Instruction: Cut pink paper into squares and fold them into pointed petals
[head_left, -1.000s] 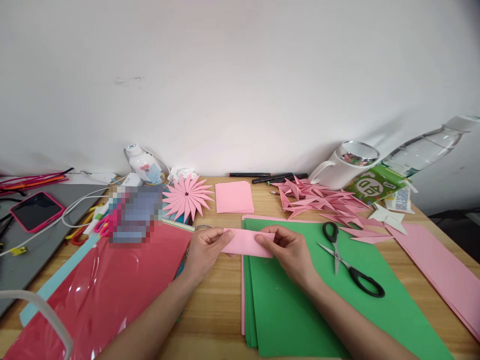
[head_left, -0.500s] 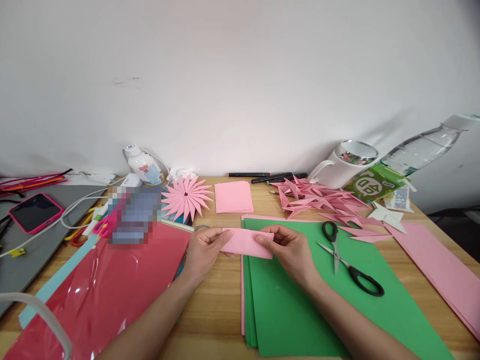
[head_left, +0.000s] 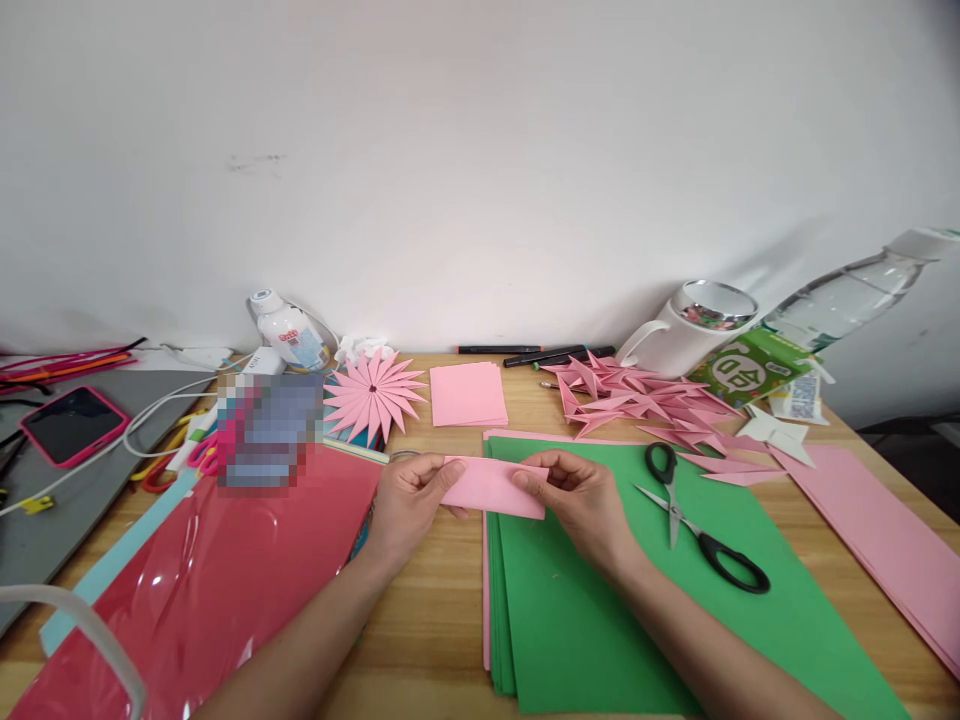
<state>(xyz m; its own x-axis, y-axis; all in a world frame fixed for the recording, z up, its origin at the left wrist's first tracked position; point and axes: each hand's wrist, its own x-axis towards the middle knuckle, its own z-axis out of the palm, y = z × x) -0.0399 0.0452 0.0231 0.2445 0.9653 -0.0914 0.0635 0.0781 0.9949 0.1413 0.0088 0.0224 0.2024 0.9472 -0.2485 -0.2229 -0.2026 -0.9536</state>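
Observation:
Both my hands pinch a folded pink paper strip [head_left: 491, 487] just above the wooden table. My left hand [head_left: 409, 500] grips its left end with thumb on top. My right hand [head_left: 581, 500] grips its right end, over the far edge of a stack of green sheets [head_left: 600, 610]. Beyond the strip lie a small stack of pink paper squares [head_left: 467, 393] and a finished pink paper flower [head_left: 373, 393]. A heap of folded pink petals [head_left: 637, 400] lies at the back right.
Black-handled scissors [head_left: 694, 525] lie on the green sheets to the right. A shiny red sheet [head_left: 217, 590] covers the left. A white mug [head_left: 694, 330], a clear bottle [head_left: 847, 295], markers [head_left: 540, 353], a glue bottle [head_left: 289, 330], a pink phone [head_left: 71, 422] and long pink strips [head_left: 885, 540] ring the table.

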